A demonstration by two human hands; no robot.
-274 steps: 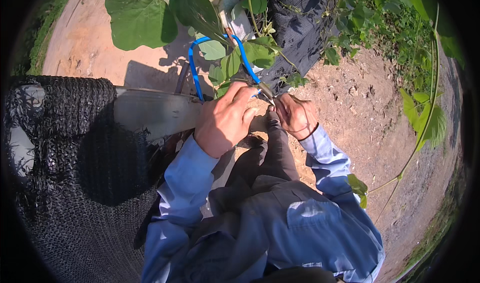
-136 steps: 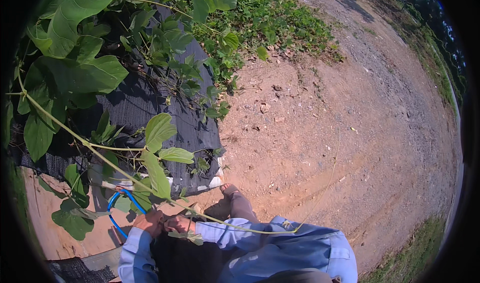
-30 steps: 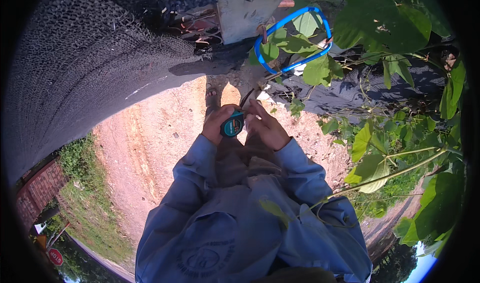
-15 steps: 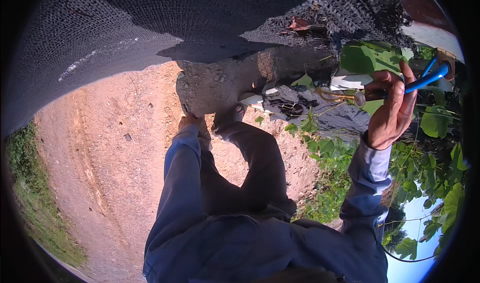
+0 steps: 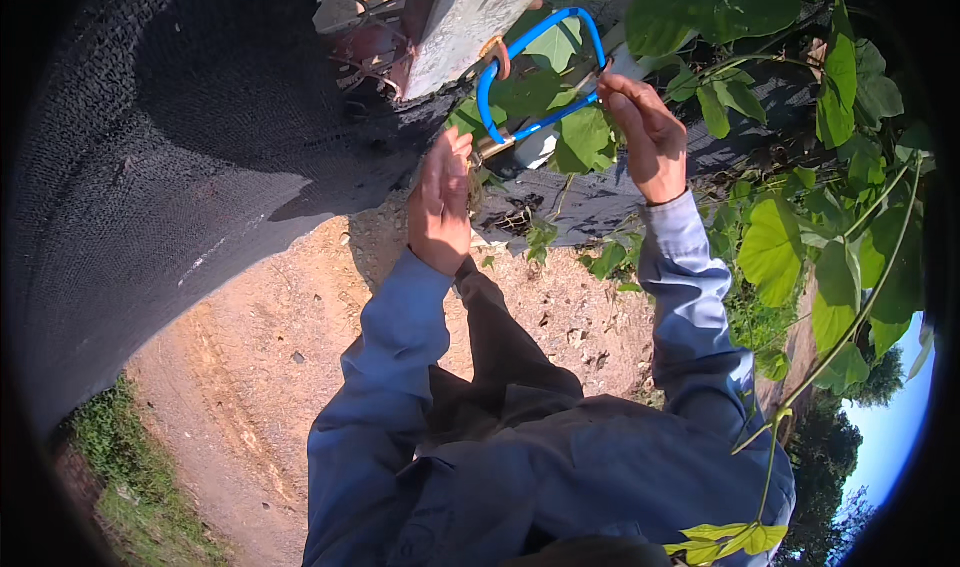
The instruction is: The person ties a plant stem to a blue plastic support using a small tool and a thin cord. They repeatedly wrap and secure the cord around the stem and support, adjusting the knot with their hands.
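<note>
A blue rounded-rectangular loop (image 5: 573, 15) with a metal sleeve at its lower left end passes through a rusty ring (image 5: 503, 60) on a pale, weathered panel. My right hand (image 5: 655, 147) pinches the loop's right corner between thumb and fingertips. Beside the metal sleeve, my left hand (image 5: 440, 207) stands upright with its fingers stretched out, the tips close to the sleeve. Whether they touch it I cannot tell. Some yellowish strands hang just right of that hand, too blurred to name.
Dark mesh netting (image 5: 130, 217) covers the upper left. The pale panel (image 5: 465, 27) has bent wires at its left edge. Vines with large green leaves (image 5: 775, 252) crowd the right side. Sandy ground (image 5: 250, 387) lies below, with grass at the lower left.
My left hand has risen from near the ground to beside the loop. My right hand has shifted left and onto the loop's other end. The view has turned, bringing the panel and ring inward.
</note>
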